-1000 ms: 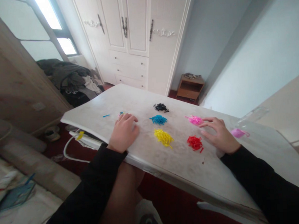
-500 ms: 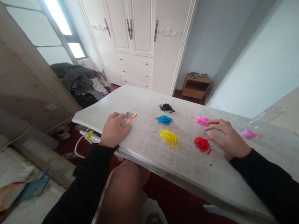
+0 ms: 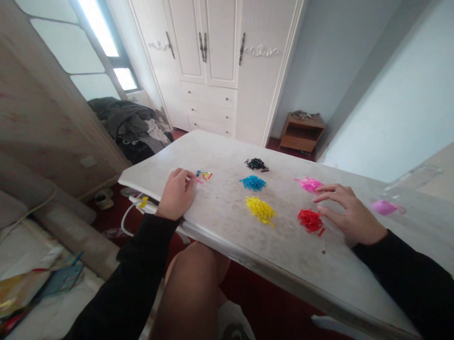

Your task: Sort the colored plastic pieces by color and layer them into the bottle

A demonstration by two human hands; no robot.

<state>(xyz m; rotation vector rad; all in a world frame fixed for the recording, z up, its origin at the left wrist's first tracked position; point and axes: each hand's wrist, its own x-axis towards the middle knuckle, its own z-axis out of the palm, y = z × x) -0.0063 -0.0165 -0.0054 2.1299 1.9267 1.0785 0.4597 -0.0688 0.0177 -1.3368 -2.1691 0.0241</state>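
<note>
On the white table point(image 3: 230, 230), my left hand point(image 3: 178, 193) rests with its fingers curled together at the edge of a small mixed group of coloured pieces point(image 3: 205, 176). Whatever its fingertips hold, if anything, is hidden or too small to name. My right hand point(image 3: 353, 214) hovers with fingers apart beside a pile of pink pieces point(image 3: 308, 184) and a pile of red pieces point(image 3: 309, 220). Between the hands lie piles of small thin pieces: black point(image 3: 256, 164), blue point(image 3: 253, 183) and yellow point(image 3: 260, 211).
A pink object point(image 3: 384, 207) and a clear plastic container point(image 3: 413, 179) are at the table's right. Behind stands a white wardrobe point(image 3: 223, 106), with a small wooden cabinet point(image 3: 301, 131) to its right. Clothes point(image 3: 129, 122) are heaped at the far left.
My left hand has drawn its fingers in, uncovering more of the mixed pieces. My right hand keeps nearly the same place by the pink and red piles. The view has shifted slightly.
</note>
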